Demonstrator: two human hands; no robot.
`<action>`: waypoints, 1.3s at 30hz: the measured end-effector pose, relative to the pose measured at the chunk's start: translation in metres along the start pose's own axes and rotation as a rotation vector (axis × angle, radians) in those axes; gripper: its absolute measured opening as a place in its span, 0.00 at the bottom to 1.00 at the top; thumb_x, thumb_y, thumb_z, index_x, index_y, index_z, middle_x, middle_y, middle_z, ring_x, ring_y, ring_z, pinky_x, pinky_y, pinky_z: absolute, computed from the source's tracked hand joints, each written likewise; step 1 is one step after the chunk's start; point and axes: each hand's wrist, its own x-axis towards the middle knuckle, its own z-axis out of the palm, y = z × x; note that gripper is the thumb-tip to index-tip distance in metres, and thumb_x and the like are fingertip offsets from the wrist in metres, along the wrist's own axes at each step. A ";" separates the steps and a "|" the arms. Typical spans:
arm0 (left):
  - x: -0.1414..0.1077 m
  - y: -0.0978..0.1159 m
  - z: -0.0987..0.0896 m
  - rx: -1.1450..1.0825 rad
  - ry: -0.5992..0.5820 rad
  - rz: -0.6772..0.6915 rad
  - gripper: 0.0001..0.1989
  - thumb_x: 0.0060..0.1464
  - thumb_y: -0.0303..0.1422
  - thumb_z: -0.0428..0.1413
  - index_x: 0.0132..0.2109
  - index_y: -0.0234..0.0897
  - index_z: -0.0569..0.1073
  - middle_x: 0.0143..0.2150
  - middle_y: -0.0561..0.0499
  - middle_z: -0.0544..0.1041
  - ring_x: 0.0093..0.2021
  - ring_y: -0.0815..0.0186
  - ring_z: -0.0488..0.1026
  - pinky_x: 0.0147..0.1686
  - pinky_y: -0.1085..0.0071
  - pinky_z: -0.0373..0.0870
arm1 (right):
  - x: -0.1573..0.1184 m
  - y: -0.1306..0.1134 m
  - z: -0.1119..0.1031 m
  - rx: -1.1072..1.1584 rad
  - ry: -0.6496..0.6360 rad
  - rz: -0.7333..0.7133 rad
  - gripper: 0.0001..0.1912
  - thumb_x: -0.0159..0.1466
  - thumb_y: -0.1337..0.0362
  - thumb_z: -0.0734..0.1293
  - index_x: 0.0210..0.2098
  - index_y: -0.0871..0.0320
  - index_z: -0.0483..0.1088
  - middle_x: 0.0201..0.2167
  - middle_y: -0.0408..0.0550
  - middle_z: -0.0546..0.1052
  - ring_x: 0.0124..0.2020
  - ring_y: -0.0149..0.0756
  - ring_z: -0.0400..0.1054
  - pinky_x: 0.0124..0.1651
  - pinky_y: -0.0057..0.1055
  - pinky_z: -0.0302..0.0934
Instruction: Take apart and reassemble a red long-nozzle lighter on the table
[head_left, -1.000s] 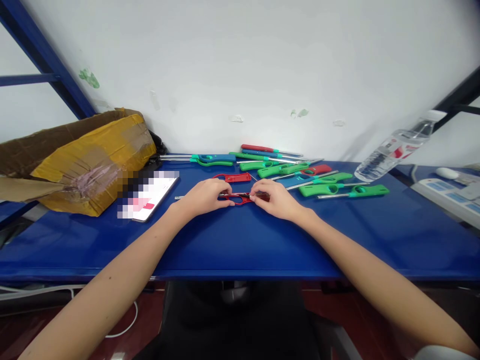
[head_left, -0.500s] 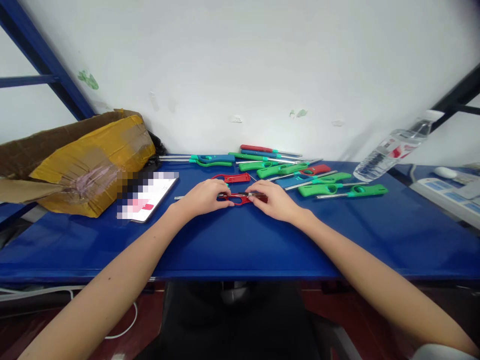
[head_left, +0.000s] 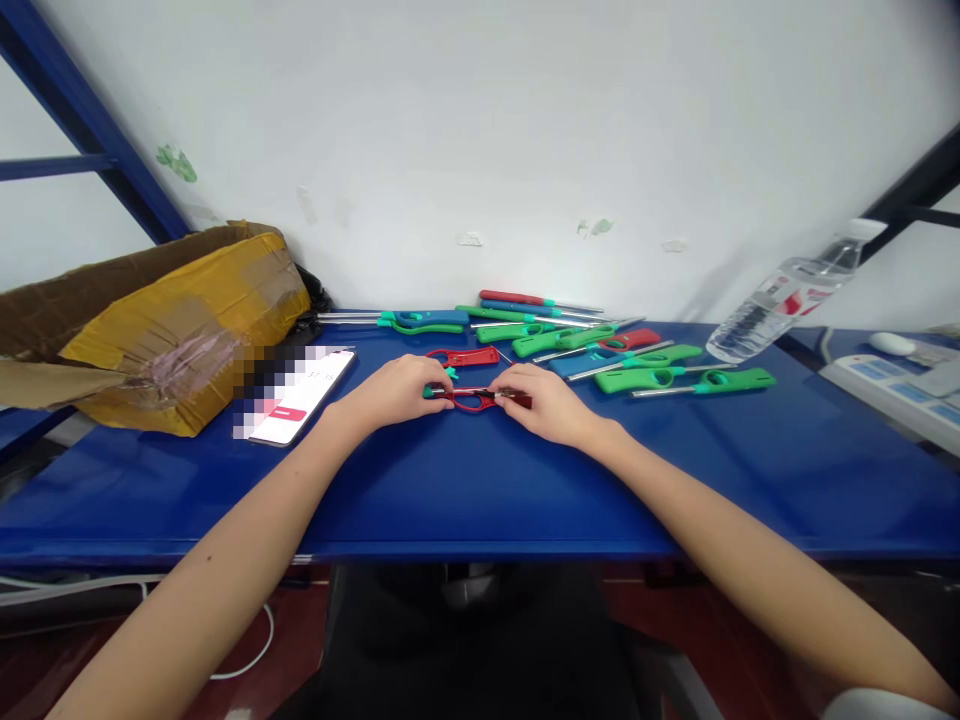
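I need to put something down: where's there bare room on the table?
In front of the left hand and right hand, the table is bare to its edge. Another bare patch lies between the right forearm and white device. Behind the hands it's crowded with lighters.

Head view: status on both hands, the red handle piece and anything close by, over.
Left hand and right hand pinching opposite ends. Red handle piece between them, loop showing. Second red piece just beyond.
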 end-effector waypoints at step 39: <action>-0.006 -0.013 -0.010 -0.007 -0.053 -0.063 0.12 0.56 0.33 0.53 0.44 0.40 0.79 0.41 0.50 0.81 0.39 0.61 0.75 0.39 0.69 0.67 | -0.001 0.002 0.000 -0.004 -0.013 -0.003 0.09 0.66 0.68 0.63 0.43 0.57 0.74 0.41 0.52 0.77 0.43 0.40 0.71 0.47 0.37 0.68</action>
